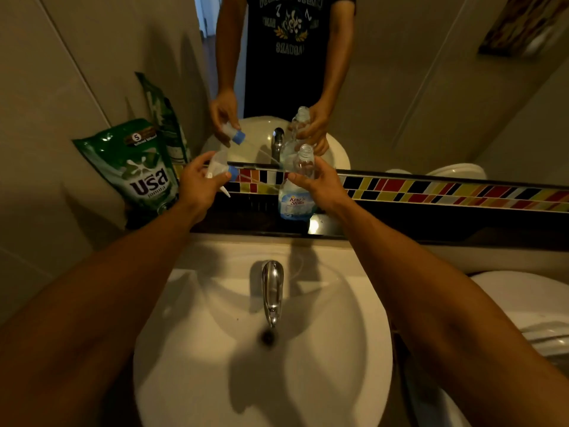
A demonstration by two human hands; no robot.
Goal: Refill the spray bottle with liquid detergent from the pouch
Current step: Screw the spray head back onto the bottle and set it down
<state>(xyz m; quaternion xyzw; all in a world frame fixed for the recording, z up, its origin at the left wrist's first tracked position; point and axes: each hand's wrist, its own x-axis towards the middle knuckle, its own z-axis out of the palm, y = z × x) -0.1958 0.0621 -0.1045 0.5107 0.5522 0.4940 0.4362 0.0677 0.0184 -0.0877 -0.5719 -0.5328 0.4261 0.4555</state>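
Basin (pixel 308 380) fills the space below your forearms, its chrome tap (pixel 272 291) pointing toward you, and a dark ledge (pixel 400 229) runs behind it under the mirror (pixel 415 87).

On that ledge, just left of your left hand (pixel 197 189), the green detergent pouch (pixel 138 171) leans against the wall. You cannot tell from here whether its spout is open yet.

Your right hand (pixel 323 188) is wrapped around the upper part of the clear spray bottle (pixel 297 192), which stands upright on the ledge. The fingers close on it below the neck, and the threaded mouth shows bare and open just above your grip. It looks nearly empty, though the clear plastic makes the level hard to judge.

Your left hand has the trigger sprayer head (pixel 220 171) closed in its fingers, blue collar toward the bottle, with the thin dip tube (pixel 261 180) trailing across the gap between your two grips.

You are at the uncapping step, by the look of it: head off, bottle ready, nothing poured. The next move calls for setting the sprayer head down somewhere its tube stays clean, freeing that hand for the pouch. Keep the right hand steadying the bottle, since the mouth is narrow and a soft pouch pours unevenly; working over the basin would catch any spill.
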